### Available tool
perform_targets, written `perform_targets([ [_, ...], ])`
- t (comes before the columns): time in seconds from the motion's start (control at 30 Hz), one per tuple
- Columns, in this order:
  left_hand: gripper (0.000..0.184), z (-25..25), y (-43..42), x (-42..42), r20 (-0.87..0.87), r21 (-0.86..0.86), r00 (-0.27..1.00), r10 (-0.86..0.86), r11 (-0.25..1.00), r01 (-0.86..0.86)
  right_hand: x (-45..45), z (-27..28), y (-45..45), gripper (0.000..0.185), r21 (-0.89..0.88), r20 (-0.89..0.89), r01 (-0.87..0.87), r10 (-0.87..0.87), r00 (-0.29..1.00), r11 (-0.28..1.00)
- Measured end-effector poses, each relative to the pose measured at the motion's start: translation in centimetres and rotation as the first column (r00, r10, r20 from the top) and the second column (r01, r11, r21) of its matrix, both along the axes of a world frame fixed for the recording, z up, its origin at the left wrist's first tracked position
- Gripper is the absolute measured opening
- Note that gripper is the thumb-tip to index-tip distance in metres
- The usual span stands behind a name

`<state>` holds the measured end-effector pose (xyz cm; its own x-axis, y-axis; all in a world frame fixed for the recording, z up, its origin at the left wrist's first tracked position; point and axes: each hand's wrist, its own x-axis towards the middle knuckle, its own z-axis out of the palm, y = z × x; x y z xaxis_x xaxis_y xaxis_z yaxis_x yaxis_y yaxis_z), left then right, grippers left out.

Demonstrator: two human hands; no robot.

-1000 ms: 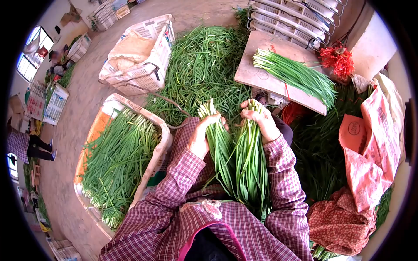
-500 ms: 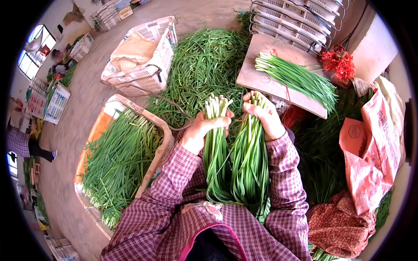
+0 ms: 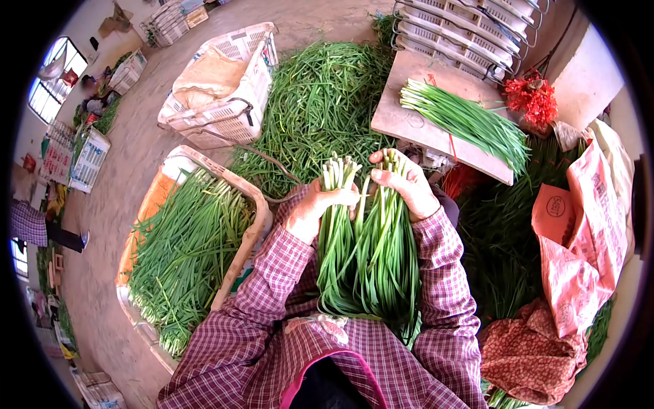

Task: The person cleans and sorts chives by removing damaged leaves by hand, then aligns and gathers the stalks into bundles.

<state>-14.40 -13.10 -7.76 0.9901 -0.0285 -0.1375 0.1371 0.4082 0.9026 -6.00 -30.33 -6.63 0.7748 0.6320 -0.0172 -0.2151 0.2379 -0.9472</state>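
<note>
My left hand [image 3: 319, 206] is wrapped round a bunch of garlic chives [image 3: 335, 262], its pale cut ends upward and its green leaves hanging toward my lap. A second chive bunch [image 3: 394, 255] is gripped by my right hand [image 3: 411, 189], thumb across the front just below the white ends. Both bunches are side by side, and their leaves meet lower down. One loose stalk [image 3: 363, 196] stands in the gap between the hands. On a wooden board [image 3: 392, 123] to the right lies another bundle of chives [image 3: 470, 126].
At left stands a crate [image 3: 255, 255] heaped with chives. Loose greens [image 3: 320, 102] cover the floor ahead, beside a white basket [image 3: 218, 129]. Stacked white crates [image 3: 456, 37] and red ties [image 3: 531, 102] stand behind the board. Pink sacks [image 3: 586, 238] lie at right. Other people are at far left.
My right hand has shifted slightly left and down, nearer my left hand. A single stalk now stands out between the two bunches. Both hands keep their hold.
</note>
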Motion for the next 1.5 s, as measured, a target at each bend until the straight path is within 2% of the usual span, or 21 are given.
perform_targets([
  [0.17, 0.019, -0.7, 0.4, 0.2, 0.03, -0.055, 1.0, 0.008, 0.998, -0.006, -0.1, -0.7, 0.2, 0.027, 0.002, -0.031, -0.004, 0.004, 1.0, 1.0],
  [0.3, 0.019, -1.7, 1.1, 0.3, 0.042, -0.112, 0.997, -0.059, 0.992, 0.063, 0.1, -1.5, -0.1, 0.025, 0.054, -0.119, 0.003, 0.003, 0.993, 0.999],
  [0.37, 0.018, -2.2, 0.9, 0.3, 0.017, -0.314, 0.998, -0.066, 0.947, 0.068, 0.0, -1.7, 0.1, 0.025, 0.049, -0.14, -0.03, 0.037, 0.989, 0.998],
  [0.5, 0.015, -1.8, 0.5, 0.1, 0.039, -0.476, 0.997, -0.067, 0.876, 0.077, -0.2, -2.6, 0.7, 0.024, 0.078, -0.164, -0.041, 0.054, 0.985, 0.996],
  [0.57, 0.015, -1.7, 0.7, -0.2, 0.014, -0.507, 0.998, -0.06, 0.86, 0.059, 0.0, -3.1, 0.7, 0.023, 0.06, -0.146, -0.044, 0.052, 0.988, 0.997],
  [0.63, 0.015, -2.1, 1.3, -0.3, 0.109, -0.604, 0.992, -0.071, 0.787, 0.123, 0.2, -3.6, 0.7, 0.023, 0.044, -0.154, -0.031, 0.038, 0.987, 0.999],
  [0.77, 0.014, -2.5, 1.6, -0.5, 0.148, -0.645, 0.987, -0.059, 0.751, 0.141, -0.1, -3.7, 0.9, 0.022, 0.003, -0.162, 0.0, 0.001, 0.987, 1.0],
  [0.87, 0.015, -3.2, 2.4, -0.4, 0.096, -0.671, 0.995, -0.012, 0.737, 0.074, -0.5, -3.2, 0.8, 0.022, 0.007, -0.173, -0.021, 0.022, 0.985, 1.0],
  [0.9, 0.014, -3.5, 2.7, -0.4, 0.057, -0.641, 0.998, 0.041, 0.768, 0.005, -0.6, -3.2, 0.8, 0.022, 0.012, -0.164, -0.025, 0.027, 0.986, 1.0],
  [0.97, 0.02, -3.8, 3.8, -0.1, -0.124, -0.317, 0.98, 0.155, 0.93, -0.188, -0.8, -3.2, 0.8, 0.022, 0.04, -0.174, -0.025, 0.031, 0.984, 0.999],
  [1.03, 0.033, -5.1, 4.3, 0.1, -0.238, -0.203, 0.947, 0.218, 0.942, -0.268, -0.7, -3.7, 0.9, 0.023, 0.04, -0.152, -0.007, 0.013, 0.988, 0.999],
  [1.1, 0.036, -5.7, 4.2, 0.3, -0.283, -0.245, 0.95, 0.134, 0.947, -0.207, -1.0, -3.5, 1.2, 0.024, 0.06, -0.147, -0.017, 0.026, 0.989, 0.998],
  [1.13, 0.039, -5.9, 4.2, 0.4, -0.233, -0.27, 0.971, 0.062, 0.955, -0.126, -1.3, -3.2, 1.2, 0.026, 0.09, -0.175, -0.042, 0.058, 0.983, 0.995],
  [1.17, 0.038, -6.0, 4.2, 0.6, -0.255, -0.263, 0.967, 0.011, 0.961, -0.081, -1.4, -3.0, 1.3, 0.029, 0.121, -0.203, -0.068, 0.092, 0.975, 0.99],
  [1.23, 0.035, -6.1, 3.6, 0.8, -0.246, -0.219, 0.969, 0.03, 0.972, -0.086, -1.3, -3.2, 1.5, 0.029, 0.069, -0.162, -0.089, 0.099, 0.982, 0.994],
  [1.3, 0.035, -5.0, 3.2, 0.6, -0.272, -0.189, 0.961, 0.056, 0.976, -0.11, -1.7, -2.2, 1.6, 0.024, 0.182, -0.22, -0.115, 0.155, 0.963, 0.977],
  [1.33, 0.036, -5.2, 3.3, 0.6, -0.271, -0.206, 0.962, 0.024, 0.975, -0.082, -1.6, -2.4, 1.6, 0.024, 0.18, -0.22, -0.116, 0.155, 0.963, 0.977],
  [1.4, 0.037, -5.2, 3.3, 0.5, -0.271, -0.226, 0.962, -0.008, 0.973, -0.055, -1.4, -3.4, 1.6, 0.023, 0.124, -0.246, -0.063, 0.093, 0.965, 0.99],
  [1.5, 0.036, -5.1, 3.4, 0.3, -0.263, -0.137, 0.964, 0.029, 0.988, -0.067, -1.0, -4.9, 1.8, 0.021, 0.071, -0.213, -0.022, 0.036, 0.976, 0.997],
])
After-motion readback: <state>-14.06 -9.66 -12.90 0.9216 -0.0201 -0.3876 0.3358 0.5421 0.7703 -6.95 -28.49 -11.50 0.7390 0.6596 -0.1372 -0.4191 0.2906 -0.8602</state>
